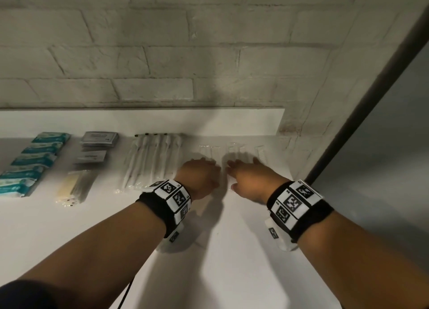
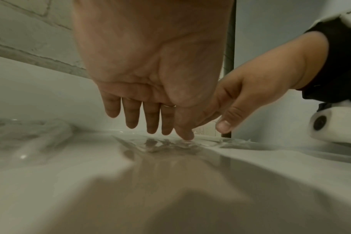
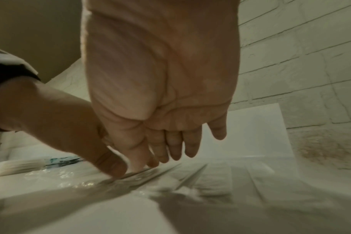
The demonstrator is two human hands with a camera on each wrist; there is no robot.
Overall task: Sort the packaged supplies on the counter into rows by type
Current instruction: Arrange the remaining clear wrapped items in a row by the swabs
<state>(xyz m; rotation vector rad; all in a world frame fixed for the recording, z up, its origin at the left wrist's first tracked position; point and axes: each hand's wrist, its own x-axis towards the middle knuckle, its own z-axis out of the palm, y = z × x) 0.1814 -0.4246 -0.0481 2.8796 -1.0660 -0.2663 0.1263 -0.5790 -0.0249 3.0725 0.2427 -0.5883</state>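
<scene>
Both forearms with marker wristbands reached forward; left hand (image 1: pixel 201 174) and right hand (image 1: pixel 249 180) lay palm-down, fingers straight and relaxed, gripping nothing, tips on or just above the clear flat packets (image 1: pixel 214 152) at the counter's far right end. Left wrist view showed the left thumb tip touching clear film; right wrist view showed the right thumb pressing film edge too. Those clear packets sat side by side near the backsplash (image 1: pixel 243 120), apparently the last row being squared up. Leftward, sorting looked mostly done: white long wrapped sticks (image 1: pixel 152 160) in a row, then grey sachets (image 1: pixel 98 139) with a yellowish packet (image 1: pixel 69 184) below them, then teal packs (image 1: pixel 34 160) at far left. Judgement: task near its end, only alignment of clear packets left; whether yellowish packet belongs in that column, cannot tell. Counter (image 1: pixel 232 262) white, brick wall (image 1: pixel 162 53) behind, dark frame (image 1: pixel 371 95) at right. Nothing obstructed the hands; glare made packet edges hard to see.
</scene>
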